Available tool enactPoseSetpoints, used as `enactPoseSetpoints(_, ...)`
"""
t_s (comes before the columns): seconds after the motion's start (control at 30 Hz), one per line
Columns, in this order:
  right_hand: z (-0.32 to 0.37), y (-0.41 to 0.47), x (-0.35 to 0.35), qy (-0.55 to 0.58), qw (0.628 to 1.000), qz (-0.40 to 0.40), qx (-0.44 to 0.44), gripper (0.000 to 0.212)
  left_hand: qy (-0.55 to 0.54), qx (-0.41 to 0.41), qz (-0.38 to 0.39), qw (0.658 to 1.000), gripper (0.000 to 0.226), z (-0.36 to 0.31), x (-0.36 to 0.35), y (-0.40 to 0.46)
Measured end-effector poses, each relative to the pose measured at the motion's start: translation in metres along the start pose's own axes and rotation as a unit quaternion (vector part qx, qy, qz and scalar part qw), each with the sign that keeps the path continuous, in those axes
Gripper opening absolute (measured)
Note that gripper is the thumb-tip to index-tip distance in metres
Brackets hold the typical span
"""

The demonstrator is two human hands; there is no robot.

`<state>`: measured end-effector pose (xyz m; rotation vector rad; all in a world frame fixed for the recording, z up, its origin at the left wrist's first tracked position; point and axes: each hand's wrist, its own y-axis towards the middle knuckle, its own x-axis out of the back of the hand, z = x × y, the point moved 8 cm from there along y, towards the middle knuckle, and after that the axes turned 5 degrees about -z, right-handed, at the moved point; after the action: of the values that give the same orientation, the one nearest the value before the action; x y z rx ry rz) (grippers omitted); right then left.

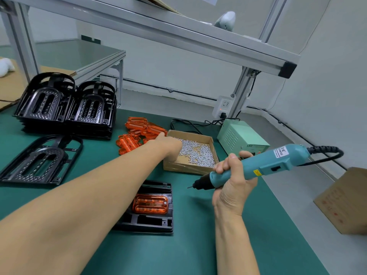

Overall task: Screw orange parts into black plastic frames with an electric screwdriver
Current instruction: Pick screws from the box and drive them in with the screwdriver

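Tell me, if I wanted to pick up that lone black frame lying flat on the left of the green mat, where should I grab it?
Probably by the black frame's straight outer rail, coming in from the near side. It lies flat with thin open edges, so fingers can curl under the rail there. The domed, perforated middle looks too broad to pinch, and the stacked frames crowd its far end.

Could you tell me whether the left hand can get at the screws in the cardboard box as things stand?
Probably yes: the left hand is already reaching into the open cardboard box, with nothing covering the screws.
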<state>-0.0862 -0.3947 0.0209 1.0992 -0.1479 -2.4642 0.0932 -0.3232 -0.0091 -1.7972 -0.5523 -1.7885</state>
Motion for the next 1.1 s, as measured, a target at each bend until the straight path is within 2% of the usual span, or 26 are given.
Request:
enactPoseSetpoints(0.07, 0.0, 0.0, 0.0, -0.003, 1.0, 0.0, 0.001, 0.017, -0.017, -0.006, 0.005, 1.0, 0.02, 0.002, 0.0, 0.0)
enactPoseSetpoints(0.2, 0.0, 0.0, 0.0, -0.004, 1.0, 0.002, -0.003, 0.017, -0.067, -0.009, 0.012, 0.998, 0.007, 0.005, 0.0, 0.003)
enactPoseSetpoints(0.4, 0.0, 0.0, 0.0, -0.005, 1.0, 0.004, -0.006, 0.018, -0.046, -0.02, -0.023, 0.998, 0.011, -0.001, -0.001, 0.004)
enactPoseSetpoints(0.53, -0.001, -0.001, -0.001, -0.011, 1.0, 0.009, -0.009, 0.018, -0.195, 0.007, -0.081, 0.978, 0.01, 0.003, 0.008, -0.003)
enactPoseSetpoints(0.67, 0.002, -0.001, -0.002, -0.005, 1.0, 0.007, -0.011, 0.019, -0.413, 0.049, -0.166, 0.894, 0.014, 0.015, 0.02, -0.023)
enactPoseSetpoints(0.8, 0.003, -0.001, -0.002, 0.02, 0.999, -0.001, -0.027, 0.021, -0.613, 0.083, -0.197, 0.761, 0.009, 0.032, 0.014, -0.058)
enactPoseSetpoints(0.97, 0.003, -0.007, -0.007, 0.054, 0.997, -0.003, -0.058, 0.02, -0.756, 0.136, -0.194, 0.61, 0.013, 0.054, -0.009, -0.108)
enactPoseSetpoints(1.1, 0.008, -0.015, -0.024, 0.083, 0.994, 0.014, -0.07, 0.017, -0.82, 0.15, -0.195, 0.516, 0.016, 0.066, -0.017, -0.141)
